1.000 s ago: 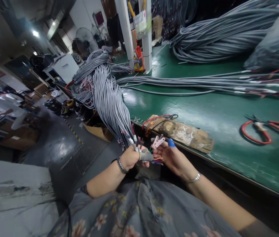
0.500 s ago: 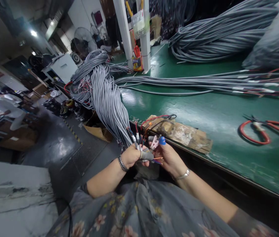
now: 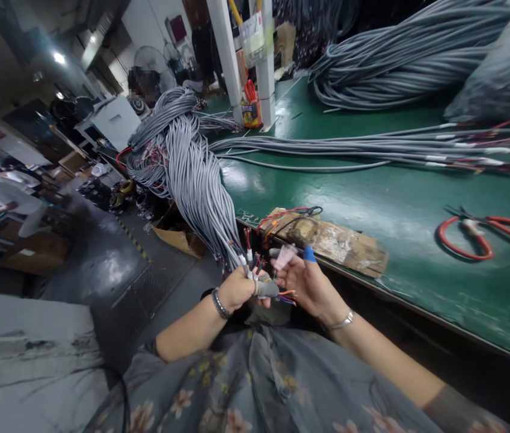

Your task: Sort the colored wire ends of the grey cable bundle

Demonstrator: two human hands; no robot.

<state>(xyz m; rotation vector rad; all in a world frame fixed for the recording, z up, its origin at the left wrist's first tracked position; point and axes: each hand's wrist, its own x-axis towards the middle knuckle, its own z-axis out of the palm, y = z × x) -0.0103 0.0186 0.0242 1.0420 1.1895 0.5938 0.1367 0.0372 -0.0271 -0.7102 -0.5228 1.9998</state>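
Note:
My left hand is closed around stripped ends of grey cable. A grey cover sits at the thumb, and thin orange and blue wires stick out beyond it. My right hand, with a blue cover on its thumb tip, is just to the right of these wires. Its thumb stands apart from the fingers. A pale pink clip, blurred, lies at the right fingertips; whether the fingers touch it is unclear. The cable runs into a thick grey bundle hanging over the bench edge.
A worn wooden board with red and black leads lies at the edge of the green bench. Red-handled pliers are to the right. More cables and a large coil lie behind. Other people work at far left.
My right hand has moved slightly right, away from the left, and its thumb has spread from the fingers. The pink clip has shifted slightly and blurred. My left hand keeps its hold.

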